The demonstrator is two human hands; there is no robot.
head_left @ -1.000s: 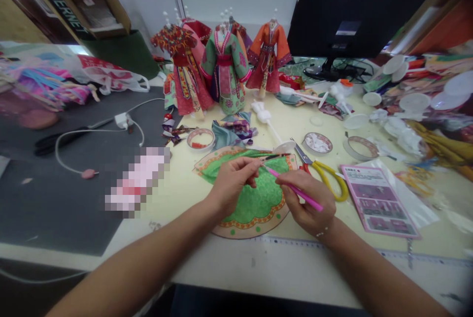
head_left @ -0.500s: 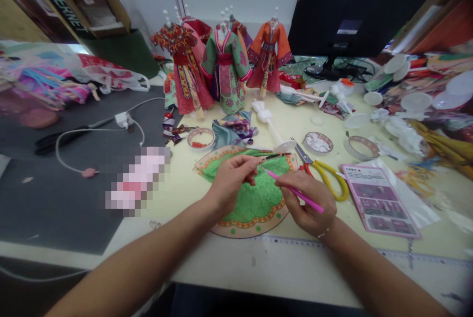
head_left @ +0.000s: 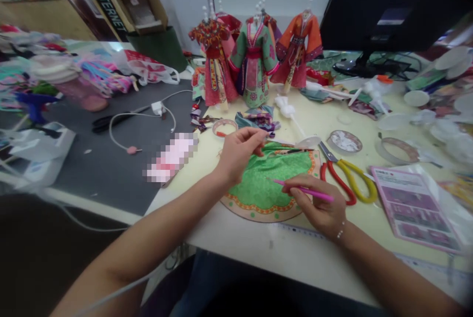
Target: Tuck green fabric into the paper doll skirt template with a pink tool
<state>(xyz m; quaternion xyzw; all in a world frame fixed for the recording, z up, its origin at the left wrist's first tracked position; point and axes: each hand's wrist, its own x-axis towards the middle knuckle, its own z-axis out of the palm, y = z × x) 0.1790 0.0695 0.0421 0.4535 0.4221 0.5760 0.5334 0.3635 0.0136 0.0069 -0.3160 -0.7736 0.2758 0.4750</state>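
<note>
Item inspected: a round green panel point(head_left: 268, 193), a patterned green sheet on a pale backing with an orange scalloped border. It lies flat on the cream table top point(head_left: 254, 243), directly before me and just left of the red-and-yellow-handled scissors point(head_left: 347, 184).

Handling assessment: I judge it light and thin, probably paper or thin fabric over card, so it may crease at the scalloped edge. It may also slide on the smooth table. The safest hold appears to be the pale outer rim, taken flat between thumb and finger, clear of the green centre.

Finger state: my right hand point(head_left: 314, 204) is clamped on a slim pink tool point(head_left: 306, 191), its tip pointing left over the panel, with no contact I can confirm. My left hand point(head_left: 238, 154) is raised at the far edge of the panel, thumb and forefinger pinched together. I cannot tell whether they hold anything. A thin dark-tipped stick point(head_left: 297, 150) lies on the panel, apart from both hands.

Change from the earlier frame: the view has swung, placing the table further right, and a blue object point(head_left: 37, 100) has entered at the left. My left hand sits higher, and the pink tool lies flatter, its tip further from that hand
</note>
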